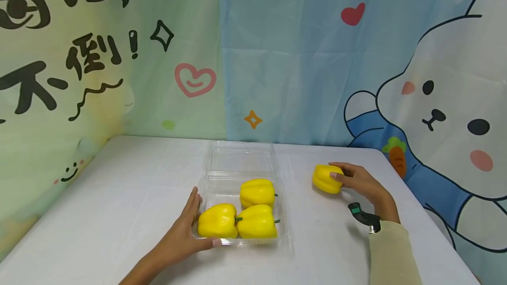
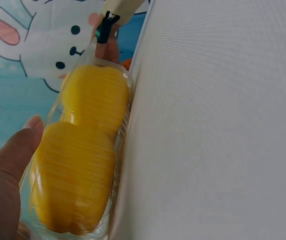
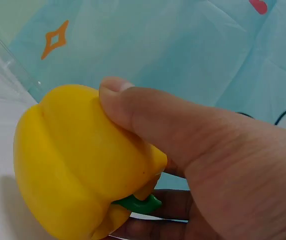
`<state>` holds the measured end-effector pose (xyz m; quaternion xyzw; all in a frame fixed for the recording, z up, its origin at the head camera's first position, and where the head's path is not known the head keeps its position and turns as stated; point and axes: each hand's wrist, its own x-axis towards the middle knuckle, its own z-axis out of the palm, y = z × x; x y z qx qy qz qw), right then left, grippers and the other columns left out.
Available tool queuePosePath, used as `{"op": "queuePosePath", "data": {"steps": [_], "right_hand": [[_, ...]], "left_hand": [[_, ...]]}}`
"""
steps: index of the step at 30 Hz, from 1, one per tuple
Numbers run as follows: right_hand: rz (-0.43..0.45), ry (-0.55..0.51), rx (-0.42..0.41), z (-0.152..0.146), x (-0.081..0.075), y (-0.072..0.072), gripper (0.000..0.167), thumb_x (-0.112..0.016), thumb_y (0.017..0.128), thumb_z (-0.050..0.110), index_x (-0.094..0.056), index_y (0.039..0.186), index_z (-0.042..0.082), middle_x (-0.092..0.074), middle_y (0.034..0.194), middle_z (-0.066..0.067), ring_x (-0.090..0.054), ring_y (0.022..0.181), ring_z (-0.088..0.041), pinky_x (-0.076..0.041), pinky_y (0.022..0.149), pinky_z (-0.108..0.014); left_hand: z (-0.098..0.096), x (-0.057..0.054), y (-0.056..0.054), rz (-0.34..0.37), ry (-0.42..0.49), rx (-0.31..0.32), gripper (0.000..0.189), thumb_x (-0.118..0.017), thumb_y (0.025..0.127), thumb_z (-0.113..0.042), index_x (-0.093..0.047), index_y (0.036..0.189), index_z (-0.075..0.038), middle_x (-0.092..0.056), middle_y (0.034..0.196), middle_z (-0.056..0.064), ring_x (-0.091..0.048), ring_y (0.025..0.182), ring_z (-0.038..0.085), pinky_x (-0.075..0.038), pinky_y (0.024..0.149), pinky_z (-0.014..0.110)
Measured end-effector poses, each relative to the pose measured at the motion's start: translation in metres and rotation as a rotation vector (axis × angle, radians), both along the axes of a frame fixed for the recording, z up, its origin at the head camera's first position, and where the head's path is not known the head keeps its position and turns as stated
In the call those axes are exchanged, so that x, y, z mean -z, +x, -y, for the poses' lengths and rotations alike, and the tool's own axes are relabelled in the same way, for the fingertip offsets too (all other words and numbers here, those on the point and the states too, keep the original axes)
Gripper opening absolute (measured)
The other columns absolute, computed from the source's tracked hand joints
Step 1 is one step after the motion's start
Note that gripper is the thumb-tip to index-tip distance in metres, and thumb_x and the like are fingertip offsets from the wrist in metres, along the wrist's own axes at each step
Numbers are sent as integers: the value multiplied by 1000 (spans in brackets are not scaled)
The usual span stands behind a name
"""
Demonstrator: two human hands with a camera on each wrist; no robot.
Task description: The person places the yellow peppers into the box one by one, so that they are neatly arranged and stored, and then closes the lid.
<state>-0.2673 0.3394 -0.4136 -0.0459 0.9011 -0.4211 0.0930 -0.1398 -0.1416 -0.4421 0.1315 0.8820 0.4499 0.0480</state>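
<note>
A clear plastic container (image 1: 283, 214) stands with its lid (image 1: 241, 157) folded back, away from the person. Inside lie three yellow bell peppers: a rear one (image 1: 256, 192), a front left one (image 1: 217, 221) and a front right one (image 1: 257, 222), with short green stems. My left hand (image 1: 178, 232) holds the container at its front left corner, thumb along the front and fingers at the left side. To the right of the container, my right hand (image 1: 358, 184) grips another yellow bell pepper (image 1: 325, 179). In the right wrist view, the thumb presses its side and the green stem (image 3: 139, 203) points toward the palm.
A white-covered table (image 1: 119, 197) lies under everything. Behind it hangs a printed cloth (image 1: 285, 91) with a cartoon rabbit on the right and dark lettering on the left. A black strap with a device (image 1: 362, 215) sits at the right wrist, by a beige sleeve (image 1: 392, 254).
</note>
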Motion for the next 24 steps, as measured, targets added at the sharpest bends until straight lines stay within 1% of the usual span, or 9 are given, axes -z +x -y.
{"op": "queuePosePath", "data": {"steps": [3,6,9,15,20,24], "right_hand": [[-24,-2,-26,2,-1,-1,76,-63,91,51,-40,147,5,-44,142,-23,-50,115,-34,-49,94,-44],[-56,-2,-22,5,-1,-3,74,-62,92,50,-41,147,5,-46,140,-22,-51,112,-33,-50,92,-42],[-88,-31,-3,12,1,-5,73,-63,92,48,-41,147,4,-48,138,-21,-52,111,-32,-50,92,-40],[-133,-99,46,29,3,-6,74,-62,92,50,-39,149,7,-48,139,-20,-52,113,-32,-50,93,-36],[-190,-116,73,39,1,-10,73,-61,92,52,-41,148,10,-49,138,-18,-53,114,-32,-50,92,-36],[-201,-119,84,44,0,-12,73,-61,91,53,-43,147,11,-51,137,-18,-54,113,-32,-50,92,-37]], "left_hand": [[0,1,0,0,-2,1,125,-84,70,-49,-7,154,2,9,162,5,-12,145,25,-19,112,46],[0,1,0,-2,-6,2,125,-84,70,-50,-7,154,3,10,162,5,-12,145,26,-18,111,47],[0,1,0,-3,-6,4,125,-84,71,-50,-6,154,3,11,162,6,-12,145,27,-17,112,48],[1,0,0,-4,1,9,127,-84,70,-50,-3,154,1,5,162,9,-11,145,28,-16,112,49],[0,-1,1,0,-7,5,126,-84,70,-50,-6,154,3,9,162,6,-12,145,27,-17,112,48],[-1,-1,1,2,-9,-4,125,-84,70,-49,-8,153,4,9,162,7,-12,145,28,-17,111,48]]}}
